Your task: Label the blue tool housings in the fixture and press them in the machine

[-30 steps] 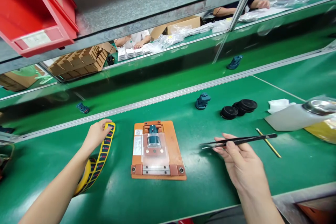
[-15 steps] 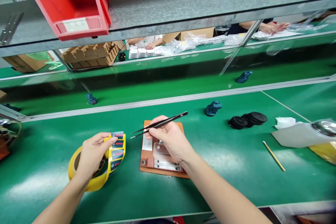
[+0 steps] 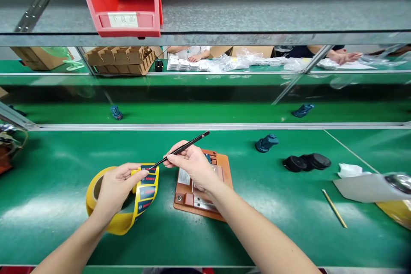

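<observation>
My left hand [image 3: 120, 186] is closed on a roll of labels [image 3: 118, 224], yellow backing with dark BOSCH labels, pinching the strip near its upper end. Between the fingers of my right hand [image 3: 191, 162] are black tweezers [image 3: 189, 143]. Their tips meet the topmost label beside my left fingertips; whether they grip its edge is too small to tell. Below my right hand lies an orange-brown fixture [image 3: 226, 167] with a clear plate and metal rail, partly covered by that hand and wrist.
A dark blue battery-like part [image 3: 267, 142] and black round pieces [image 3: 306, 162] are on the green bench [image 3: 276, 222]. A yellow stick [image 3: 334, 208] and white bottle [image 3: 359, 188] lie right. A red bin [image 3: 128, 25] sits on the overhead shelf [image 3: 257, 8]. Other people's hands work beyond.
My right hand has moved left, bringing the tweezers from apart from the strip to its top label. The tweezers' arms have closed together. The camera view has levelled.
</observation>
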Action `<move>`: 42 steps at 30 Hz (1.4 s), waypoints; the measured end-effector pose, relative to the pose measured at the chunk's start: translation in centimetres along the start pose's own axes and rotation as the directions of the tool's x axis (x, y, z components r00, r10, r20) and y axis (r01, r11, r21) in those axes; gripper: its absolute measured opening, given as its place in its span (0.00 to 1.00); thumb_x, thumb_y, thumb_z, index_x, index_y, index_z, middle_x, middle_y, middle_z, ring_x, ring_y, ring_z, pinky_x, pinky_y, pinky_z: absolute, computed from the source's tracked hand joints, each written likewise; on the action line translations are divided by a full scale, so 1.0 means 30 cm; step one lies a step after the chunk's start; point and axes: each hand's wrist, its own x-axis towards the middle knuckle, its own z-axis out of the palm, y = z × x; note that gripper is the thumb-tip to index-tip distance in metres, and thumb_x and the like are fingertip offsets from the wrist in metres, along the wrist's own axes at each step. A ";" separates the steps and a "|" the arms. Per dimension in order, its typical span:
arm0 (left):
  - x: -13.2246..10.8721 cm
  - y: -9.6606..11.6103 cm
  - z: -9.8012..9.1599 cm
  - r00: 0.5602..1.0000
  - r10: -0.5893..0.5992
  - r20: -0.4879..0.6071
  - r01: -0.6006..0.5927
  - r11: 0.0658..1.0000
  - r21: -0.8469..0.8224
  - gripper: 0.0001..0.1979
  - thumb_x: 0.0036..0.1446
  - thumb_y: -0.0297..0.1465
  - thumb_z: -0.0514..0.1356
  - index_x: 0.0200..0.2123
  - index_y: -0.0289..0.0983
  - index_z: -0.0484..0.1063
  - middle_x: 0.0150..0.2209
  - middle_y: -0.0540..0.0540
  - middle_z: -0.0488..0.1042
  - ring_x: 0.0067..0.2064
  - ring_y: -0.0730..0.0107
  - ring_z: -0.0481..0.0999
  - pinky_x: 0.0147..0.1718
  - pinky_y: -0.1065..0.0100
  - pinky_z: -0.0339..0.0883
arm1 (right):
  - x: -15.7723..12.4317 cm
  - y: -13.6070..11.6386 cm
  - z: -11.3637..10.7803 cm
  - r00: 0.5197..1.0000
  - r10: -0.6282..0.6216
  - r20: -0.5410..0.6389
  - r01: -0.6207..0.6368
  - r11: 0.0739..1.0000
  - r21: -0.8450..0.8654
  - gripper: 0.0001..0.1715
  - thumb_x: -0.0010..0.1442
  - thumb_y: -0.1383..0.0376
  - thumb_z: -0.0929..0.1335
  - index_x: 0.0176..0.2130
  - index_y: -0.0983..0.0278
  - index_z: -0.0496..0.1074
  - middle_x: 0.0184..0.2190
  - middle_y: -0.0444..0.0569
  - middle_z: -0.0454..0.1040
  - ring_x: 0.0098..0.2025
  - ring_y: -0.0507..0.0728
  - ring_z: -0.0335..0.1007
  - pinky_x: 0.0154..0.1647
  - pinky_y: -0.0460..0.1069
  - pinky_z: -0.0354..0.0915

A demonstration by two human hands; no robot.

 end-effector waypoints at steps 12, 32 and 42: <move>0.246 0.012 0.104 0.933 0.149 0.327 -0.357 0.480 0.801 0.33 0.55 0.57 0.56 0.47 0.35 0.79 0.30 0.36 0.82 0.37 0.40 0.81 0.37 0.57 0.69 | -0.130 -0.099 -0.242 0.971 -0.119 -0.208 0.073 0.974 -0.216 0.19 0.54 0.57 0.78 0.36 0.62 0.69 0.31 0.45 0.77 0.36 0.56 0.79 0.41 0.51 0.75; -0.125 -0.125 0.366 0.319 0.496 0.807 -0.944 0.096 0.315 0.36 0.64 0.44 0.61 0.69 0.38 0.57 0.64 0.36 0.69 0.65 0.46 0.64 0.61 0.50 0.57 | -0.180 -0.055 -0.476 0.978 -0.053 -0.201 0.012 0.980 -0.198 0.21 0.56 0.52 0.76 0.37 0.61 0.67 0.31 0.45 0.78 0.36 0.56 0.78 0.42 0.53 0.75; -0.131 -0.127 0.376 0.338 0.508 0.792 -0.930 0.050 0.364 0.29 0.67 0.40 0.58 0.67 0.36 0.61 0.63 0.36 0.71 0.64 0.47 0.65 0.60 0.50 0.53 | -0.189 -0.041 -0.473 0.974 -0.057 -0.221 0.015 0.982 -0.186 0.21 0.56 0.53 0.77 0.37 0.61 0.66 0.32 0.45 0.78 0.38 0.57 0.79 0.44 0.54 0.74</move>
